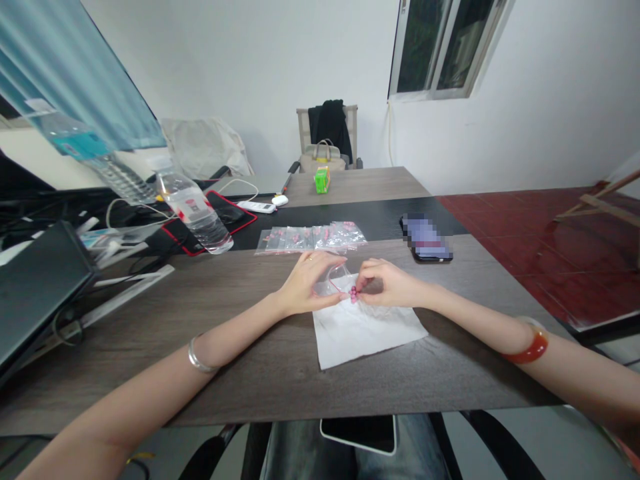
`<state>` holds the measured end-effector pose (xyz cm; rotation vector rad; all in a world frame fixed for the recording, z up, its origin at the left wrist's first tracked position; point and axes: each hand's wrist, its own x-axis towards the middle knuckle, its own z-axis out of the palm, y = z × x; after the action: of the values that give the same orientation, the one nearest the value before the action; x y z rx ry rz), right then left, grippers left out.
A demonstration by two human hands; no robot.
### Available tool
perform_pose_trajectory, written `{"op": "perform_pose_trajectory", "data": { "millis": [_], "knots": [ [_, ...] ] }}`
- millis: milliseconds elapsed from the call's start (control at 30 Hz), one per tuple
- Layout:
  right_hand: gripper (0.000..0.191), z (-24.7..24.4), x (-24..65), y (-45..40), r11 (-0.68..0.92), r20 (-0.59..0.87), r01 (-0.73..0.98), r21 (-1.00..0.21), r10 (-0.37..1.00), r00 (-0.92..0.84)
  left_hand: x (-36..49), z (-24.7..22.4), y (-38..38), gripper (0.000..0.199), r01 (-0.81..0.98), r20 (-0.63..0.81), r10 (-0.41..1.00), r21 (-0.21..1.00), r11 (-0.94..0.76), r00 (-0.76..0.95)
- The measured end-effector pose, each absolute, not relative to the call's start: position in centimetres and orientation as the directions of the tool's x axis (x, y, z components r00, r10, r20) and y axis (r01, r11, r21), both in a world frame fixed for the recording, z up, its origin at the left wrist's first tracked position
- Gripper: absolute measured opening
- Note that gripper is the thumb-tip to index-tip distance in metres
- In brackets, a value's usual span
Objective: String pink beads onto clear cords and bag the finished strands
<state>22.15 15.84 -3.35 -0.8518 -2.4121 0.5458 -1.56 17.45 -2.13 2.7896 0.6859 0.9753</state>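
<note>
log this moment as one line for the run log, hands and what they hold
left hand: holds clear plastic zip bag | right hand: pinches small pink beads | below: white paper sheet | beyond: row of clear plastic bags

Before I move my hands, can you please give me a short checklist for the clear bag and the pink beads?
1. Left hand touches the clear bag: ok.
2. Right hand has its fingers at the pink beads: ok.
3. Beads are fully inside the bag: cannot tell.
4. White sheet lies flat under the hands: ok.
5. Row of small bags lies apart from the hands: ok.
</note>
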Motion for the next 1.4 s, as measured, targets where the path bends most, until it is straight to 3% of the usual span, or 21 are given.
{"op": "perform_pose_trajectory", "data": {
  "millis": [200, 400, 667, 833, 1000, 1133, 1267, 1400],
  "knots": [
    [0.003, -3.0, 22.1, 15.8, 0.724, 0.388, 0.439, -0.532, 0.670, -0.633, -1.5, -2.1, 17.4, 0.050, 0.368, 0.575, 0.438, 0.241, -0.898, 0.691],
    [0.004, -2.6, 22.2, 15.9, 0.676, 0.529, 0.431, -0.598, 0.737, -0.421, -1.4, -2.0, 17.3, 0.050, 0.397, 0.519, 0.478, 0.266, -0.878, 0.708],
    [0.003, -1.7, 21.6, 15.0, 0.686, 0.673, 0.423, -0.592, 0.709, -0.210, -1.3, -2.0, 17.4, 0.051, 0.393, 0.488, 0.479, 0.274, -0.878, 0.729],
    [0.004, -2.1, 21.2, 14.4, 0.806, 0.755, 0.391, -0.443, 0.571, -0.322, -1.2, -2.0, 17.5, 0.051, 0.389, 0.486, 0.480, 0.283, -0.877, 0.730],
    [0.009, -2.6, 21.1, 14.3, 0.859, 0.748, 0.387, -0.335, 0.492, -0.445, -1.0, -2.0, 17.4, 0.053, 0.387, 0.475, 0.481, 0.287, -0.876, 0.737],
    [0.011, -2.6, 21.1, 14.4, 0.858, 0.722, 0.371, -0.355, 0.504, -0.474, -1.0, -2.1, 17.4, 0.054, 0.397, 0.493, 0.481, 0.272, -0.877, 0.725],
    [0.006, -2.4, 21.3, 14.6, 0.828, 0.753, 0.384, -0.409, 0.544, -0.370, -1.2, -2.4, 17.4, 0.052, 0.425, 0.557, 0.478, 0.232, -0.875, 0.679],
    [0.007, -2.6, 21.7, 15.3, 0.730, 0.621, 0.431, -0.531, 0.681, -0.387, -1.5, -2.6, 17.6, 0.049, 0.450, 0.635, 0.484, 0.231, -0.863, 0.603]
  ]
}}
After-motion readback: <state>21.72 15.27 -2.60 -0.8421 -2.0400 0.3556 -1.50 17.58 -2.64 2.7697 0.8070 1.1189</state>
